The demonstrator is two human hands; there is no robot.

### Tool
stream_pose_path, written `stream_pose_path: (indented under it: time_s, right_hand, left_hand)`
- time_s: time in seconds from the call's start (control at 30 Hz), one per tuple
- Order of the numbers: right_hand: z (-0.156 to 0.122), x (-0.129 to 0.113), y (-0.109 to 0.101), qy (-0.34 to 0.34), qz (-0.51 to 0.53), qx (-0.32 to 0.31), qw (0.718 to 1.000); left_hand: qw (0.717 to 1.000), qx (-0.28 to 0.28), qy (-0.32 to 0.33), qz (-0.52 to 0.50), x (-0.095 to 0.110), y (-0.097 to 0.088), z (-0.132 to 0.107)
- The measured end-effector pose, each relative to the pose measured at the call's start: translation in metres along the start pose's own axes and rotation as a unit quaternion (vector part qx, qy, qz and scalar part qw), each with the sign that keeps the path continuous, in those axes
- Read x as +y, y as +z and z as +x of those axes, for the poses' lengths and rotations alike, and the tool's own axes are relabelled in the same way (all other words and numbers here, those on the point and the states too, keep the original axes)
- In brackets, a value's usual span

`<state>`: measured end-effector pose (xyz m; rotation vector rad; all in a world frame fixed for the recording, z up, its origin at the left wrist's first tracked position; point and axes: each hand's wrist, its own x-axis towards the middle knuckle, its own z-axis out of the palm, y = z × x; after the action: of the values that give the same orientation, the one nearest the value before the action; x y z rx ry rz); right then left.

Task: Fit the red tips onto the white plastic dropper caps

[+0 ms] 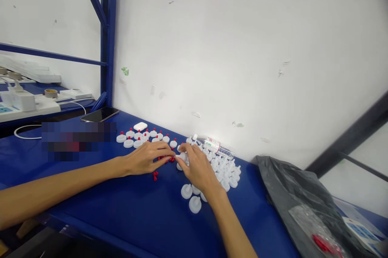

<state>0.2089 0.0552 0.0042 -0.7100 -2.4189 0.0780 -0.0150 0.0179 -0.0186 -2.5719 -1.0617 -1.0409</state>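
Observation:
My right hand [198, 167] grips a white nozzle cap [183, 156], its spout turned towards my left hand. The fingers of my left hand [151, 157] are pinched together at the spout's tip; whatever is between them is too small or hidden to make out. Small red tips [155, 176] lie loose under and beside my left hand. Behind that hand stand several white nozzle caps with red tips [128, 142] on their spouts. Around my right hand are many white nozzle caps without red tips [195, 204], partly hidden by the hand.
A clear plastic bottle [222, 151] lies against the wall. A white rounded case [140, 126] and a phone [100, 114] rest at the back of the blue table [145, 217]. At right lies a dark plastic bag [279, 185] with a clear bag of red pieces [323, 244].

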Motion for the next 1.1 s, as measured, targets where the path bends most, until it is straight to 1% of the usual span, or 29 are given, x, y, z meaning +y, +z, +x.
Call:
stream_pose_path:
  time_s: [0.17,0.5,0.67,0.73,0.83,0.93,1.03,1.1]
  right_hand:
    - [0.000,-0.003,0.001,-0.014,-0.021,-0.014,1.000]
    - [0.001,-0.006,0.005,-0.009,-0.082,-0.023,0.996]
    - [0.002,-0.008,0.003,0.013,-0.086,-0.041,0.995]
    - [0.002,-0.008,0.002,0.002,-0.071,-0.041,0.997]
    - [0.001,-0.005,0.003,-0.036,-0.050,-0.046,0.997]
    - [0.001,-0.002,0.004,-0.061,-0.051,-0.045,0.996]
    - [0.002,-0.001,0.005,-0.077,-0.068,-0.024,0.994]
    - [0.003,-0.002,0.005,-0.080,-0.076,-0.004,0.994]
  left_hand:
    - [1.000,0.003,0.010,0.001,0.001,0.000,-0.001]
    - [0.998,0.018,0.051,0.031,-0.001,0.003,0.000]
    - [0.998,0.021,0.053,0.028,-0.006,0.005,-0.003]
    - [0.998,0.024,0.047,0.027,-0.009,0.006,-0.004]
    - [0.999,0.026,0.036,0.018,-0.014,0.009,-0.007]
    - [0.999,0.020,0.029,0.010,-0.015,0.010,-0.007]
    - [0.999,0.036,0.024,0.007,-0.013,0.007,-0.004]
    - [0.999,0.052,0.008,0.007,-0.011,0.005,-0.003]
